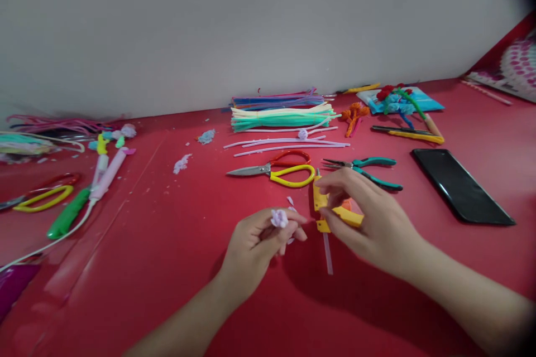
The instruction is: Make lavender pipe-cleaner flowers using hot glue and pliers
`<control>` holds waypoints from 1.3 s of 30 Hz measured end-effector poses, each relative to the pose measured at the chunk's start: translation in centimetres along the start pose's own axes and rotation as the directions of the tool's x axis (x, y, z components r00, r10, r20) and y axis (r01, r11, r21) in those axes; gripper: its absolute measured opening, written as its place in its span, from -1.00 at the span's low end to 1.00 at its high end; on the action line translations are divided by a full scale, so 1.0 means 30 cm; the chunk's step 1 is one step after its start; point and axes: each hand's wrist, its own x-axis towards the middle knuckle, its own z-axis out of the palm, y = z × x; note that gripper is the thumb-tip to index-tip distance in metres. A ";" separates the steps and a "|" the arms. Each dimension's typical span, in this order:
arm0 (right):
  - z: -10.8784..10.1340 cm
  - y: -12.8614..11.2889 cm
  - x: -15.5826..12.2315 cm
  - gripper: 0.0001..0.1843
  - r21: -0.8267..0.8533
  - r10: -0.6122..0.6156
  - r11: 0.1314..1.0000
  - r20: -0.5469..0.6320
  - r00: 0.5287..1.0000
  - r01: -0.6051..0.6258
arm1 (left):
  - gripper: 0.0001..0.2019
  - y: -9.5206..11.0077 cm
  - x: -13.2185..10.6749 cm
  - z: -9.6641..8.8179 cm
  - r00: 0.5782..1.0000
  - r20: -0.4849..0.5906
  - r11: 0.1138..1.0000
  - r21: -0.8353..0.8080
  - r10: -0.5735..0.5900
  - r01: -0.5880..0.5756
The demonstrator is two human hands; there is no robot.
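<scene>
Between the fingertips of my left hand (252,245) is a small lilac fuzzy flower (278,218), pinched above the red table. My right hand (374,220) hovers over a yellow glue gun (319,199), thumb and forefinger curved and apart. Whether the fingertips touch the gun cannot be told. A clear glue stick (328,256) sticks out of the gun's rear, towards me. Lilac scraps (290,201) lie just beyond my left hand. Scissors (272,170) with one red and one yellow handle rest beyond the gun, beside teal-handled pliers (377,162).
Lilac pipe cleaners (293,148) and a green and cream bundle (285,117) lie near the wall. To the right are a black phone (463,187) and a blue packet (425,99). At left, a corded pink tool (109,173) lies near a green-handled one (69,215).
</scene>
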 end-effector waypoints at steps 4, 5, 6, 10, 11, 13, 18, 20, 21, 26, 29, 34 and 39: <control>-0.032 0.074 0.000 -0.76 -0.427 0.207 0.901 0.268 0.941 -0.077 | -0.71 -0.001 0.011 -0.004 0.999 -0.002 0.997 -0.065 -0.044 0.044; -0.036 0.086 -0.005 -0.78 -0.464 0.238 0.883 0.309 0.921 -0.072 | -0.69 0.000 0.014 -0.004 0.999 0.001 0.996 -0.071 -0.052 0.052; -0.038 0.096 -0.012 -0.79 -0.486 0.248 0.872 0.331 0.911 -0.061 | -0.68 0.002 0.017 -0.004 0.998 0.008 0.995 -0.074 -0.061 0.061; -0.032 0.114 -0.045 -0.75 -0.564 0.199 0.824 0.385 0.901 0.059 | -0.68 0.015 0.026 0.000 0.990 0.030 0.988 -0.066 -0.135 0.137; -0.027 0.117 -0.052 -0.72 -0.576 0.199 0.814 0.399 0.895 0.076 | -0.68 0.018 0.027 0.001 0.988 0.032 0.986 -0.068 -0.150 0.152; -0.012 0.122 -0.058 -0.71 -0.586 0.233 0.809 0.406 0.884 0.056 | -0.67 0.021 0.026 0.000 0.986 0.031 0.983 -0.076 -0.165 0.167; 0.007 0.109 -0.040 -0.72 -0.535 0.283 0.842 0.330 0.901 -0.068 | -0.67 0.018 0.018 -0.012 0.991 0.020 0.991 -0.026 -0.131 0.131; -0.002 0.089 -0.027 -0.69 -0.516 0.276 0.850 0.259 0.926 -0.108 | -0.69 0.019 0.015 -0.017 0.992 0.004 0.992 0.033 -0.125 0.125; -0.008 0.078 -0.021 -0.69 -0.500 0.273 0.856 0.217 0.937 -0.133 | -0.70 0.021 0.014 -0.017 0.992 -0.007 0.990 0.063 -0.126 0.126; -0.026 0.031 0.002 -0.78 -0.169 0.151 0.976 0.085 0.985 -0.135 | -0.77 0.027 0.011 -0.008 0.993 -0.053 0.988 0.103 -0.109 0.114; -0.018 0.020 0.001 -0.81 0.015 0.028 0.999 -0.037 0.999 -0.028 | -0.82 0.025 0.011 -0.003 0.992 -0.082 0.995 0.036 -0.092 0.095; 0.001 0.006 -0.005 -0.89 0.165 0.101 0.983 -0.140 0.985 -0.077 | -0.81 0.027 0.018 -0.003 0.992 -0.057 0.992 -0.056 -0.114 0.111; 0.012 -0.008 0.000 -0.92 0.233 0.153 0.964 -0.081 0.985 -0.130 | -0.78 0.021 0.026 -0.003 0.990 -0.087 0.989 -0.107 -0.107 0.097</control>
